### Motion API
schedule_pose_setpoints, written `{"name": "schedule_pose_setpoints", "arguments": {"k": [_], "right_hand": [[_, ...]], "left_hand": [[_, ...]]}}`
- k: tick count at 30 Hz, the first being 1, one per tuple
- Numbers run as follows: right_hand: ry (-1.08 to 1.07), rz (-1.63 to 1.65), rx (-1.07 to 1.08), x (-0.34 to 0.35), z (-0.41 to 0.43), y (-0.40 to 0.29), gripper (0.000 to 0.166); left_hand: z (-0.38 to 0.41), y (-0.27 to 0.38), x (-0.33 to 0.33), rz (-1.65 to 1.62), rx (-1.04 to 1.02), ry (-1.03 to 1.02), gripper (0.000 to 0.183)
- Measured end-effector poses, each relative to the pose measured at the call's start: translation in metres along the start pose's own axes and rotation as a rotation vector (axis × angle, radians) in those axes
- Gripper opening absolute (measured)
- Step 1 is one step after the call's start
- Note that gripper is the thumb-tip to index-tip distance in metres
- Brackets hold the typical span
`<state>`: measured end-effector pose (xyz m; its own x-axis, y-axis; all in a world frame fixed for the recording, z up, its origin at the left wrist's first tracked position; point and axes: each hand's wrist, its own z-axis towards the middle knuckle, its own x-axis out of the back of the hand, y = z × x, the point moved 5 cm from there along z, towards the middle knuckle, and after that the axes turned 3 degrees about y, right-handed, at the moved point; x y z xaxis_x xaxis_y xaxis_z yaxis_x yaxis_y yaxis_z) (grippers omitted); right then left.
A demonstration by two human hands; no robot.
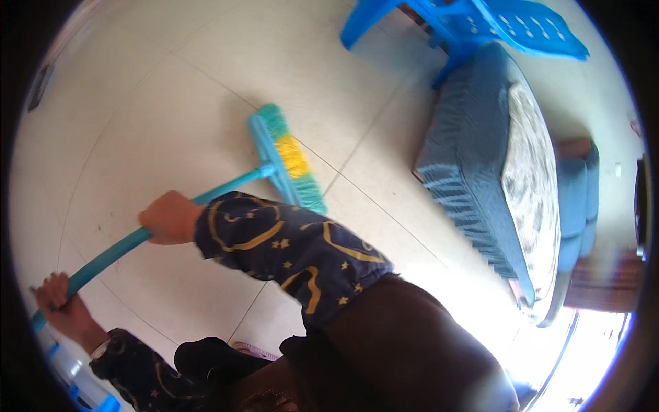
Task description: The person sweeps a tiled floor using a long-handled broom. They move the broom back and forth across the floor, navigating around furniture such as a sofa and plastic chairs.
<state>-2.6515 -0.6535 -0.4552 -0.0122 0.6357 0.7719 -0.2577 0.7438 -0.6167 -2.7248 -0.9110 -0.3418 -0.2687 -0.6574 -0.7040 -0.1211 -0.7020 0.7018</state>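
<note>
A push broom (280, 159) with a blue plastic head and green and yellow bristles is on the tiled floor (170, 118), its bristles facing right. Its teal handle runs down to the lower left. My right hand (172, 217) is closed round the handle partway along it. Farther up the handle, near the left rim of the view, my left hand (67, 306) grips it too. Both forearms wear dark sleeves printed with gold stars and curves.
On the right stands a low piece of furniture with a grey-blue cover (463, 134) and a patterned top. Above it is a blue plastic chair (463, 26). A grey-blue sofa (576, 206) stands beyond. Something clear and blue (69, 365) lies at the lower left.
</note>
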Motion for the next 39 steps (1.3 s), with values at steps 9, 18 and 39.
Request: {"name": "schedule_pose_setpoints", "arguments": {"k": [9, 18, 39], "right_hand": [[-0.147, -0.148, -0.380, 0.105, -0.151, 0.009, 0.023], [-0.094, -0.193, -0.656, 0.050, -0.375, 0.091, 0.021], [-0.150, -0.100, -0.980, 0.104, -0.599, 0.125, 0.019]], "left_hand": [[-0.022, -0.113, -0.086, 0.016, 0.108, -0.086, 0.041], [-0.177, -0.273, -0.148, 0.048, 0.541, 0.158, 0.041], [-0.286, -0.441, -0.238, 0.050, 0.931, 0.083, 0.033]]}}
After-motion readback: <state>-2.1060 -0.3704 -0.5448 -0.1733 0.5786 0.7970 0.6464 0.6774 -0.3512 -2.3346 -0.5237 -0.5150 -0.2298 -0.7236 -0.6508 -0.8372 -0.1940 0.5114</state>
